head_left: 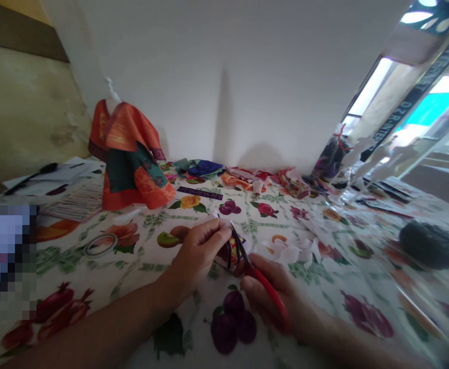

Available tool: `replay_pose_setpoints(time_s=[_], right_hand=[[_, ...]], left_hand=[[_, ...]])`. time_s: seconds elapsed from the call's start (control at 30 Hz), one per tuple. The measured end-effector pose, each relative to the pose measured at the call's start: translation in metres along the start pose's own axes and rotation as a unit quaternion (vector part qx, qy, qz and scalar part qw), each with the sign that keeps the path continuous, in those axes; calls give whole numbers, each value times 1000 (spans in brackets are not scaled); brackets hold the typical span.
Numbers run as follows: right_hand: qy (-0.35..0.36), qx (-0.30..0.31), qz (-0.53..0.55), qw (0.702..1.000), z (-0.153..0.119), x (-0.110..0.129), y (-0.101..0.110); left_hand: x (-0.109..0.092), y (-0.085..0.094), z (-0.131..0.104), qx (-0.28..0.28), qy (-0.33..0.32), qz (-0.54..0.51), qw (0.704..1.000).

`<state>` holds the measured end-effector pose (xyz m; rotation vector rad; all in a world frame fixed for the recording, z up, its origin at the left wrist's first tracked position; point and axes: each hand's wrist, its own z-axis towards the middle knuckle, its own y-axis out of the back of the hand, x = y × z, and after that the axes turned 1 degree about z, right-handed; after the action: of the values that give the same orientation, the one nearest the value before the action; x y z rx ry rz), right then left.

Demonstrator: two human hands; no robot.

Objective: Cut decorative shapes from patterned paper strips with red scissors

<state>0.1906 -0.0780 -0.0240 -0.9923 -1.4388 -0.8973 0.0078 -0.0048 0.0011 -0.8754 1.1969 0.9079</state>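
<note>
Over the middle of the table, my left hand (205,239) pinches a small piece of patterned fabric (232,251), purple with yellow and red. Red-handled scissors (267,289) are gripped in my right hand (274,287). Their dark blades point up and away from me and lie across the fabric, close to my left fingertips. How far the blades are apart is hard to tell. Behind my hands, a narrow purple patterned strip (199,193) lies on the table. White scraps (295,248) are scattered just right of the scissors.
A small mannequin wears an orange and green dress (132,154) at back left. Fabric pieces (247,179) line the wall. A tape roll (100,244) lies left on the fruit-print tablecloth (140,318). White mannequin figures (378,159) and a dark bundle (431,243) are at right.
</note>
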Motion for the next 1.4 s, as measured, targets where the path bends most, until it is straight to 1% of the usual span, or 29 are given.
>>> replay_pose_setpoints(time_s=[0.13,0.3,0.4,0.6,0.73,0.8,1.03,1.3,1.4], right_hand=[[-2,9,20,1000,1,2,0],[-4,5,11,1000,1,8,1],[6,14,19,1000,0,6,2],[14,30,34,999,1,3,4],[19,25,26,999,1,3,5],[17,23,20,999,1,3,6],[7,16,10,1000,2,7,5],[9,29,33,999,3,2,6],[9,30,35,999,2,1,6]], left_hand=[[-3,-1,0,-3,22,-42,999],[-3,1,3,-20,53,-93,994],[-3,3,4,-2,72,-104,992],[-2,3,4,19,57,-103,993],[0,3,4,4,51,-97,994],[0,4,4,4,55,-95,994],[2,6,5,36,62,-99,992],[-1,2,3,29,89,-119,988],[-3,1,3,39,94,-114,988]])
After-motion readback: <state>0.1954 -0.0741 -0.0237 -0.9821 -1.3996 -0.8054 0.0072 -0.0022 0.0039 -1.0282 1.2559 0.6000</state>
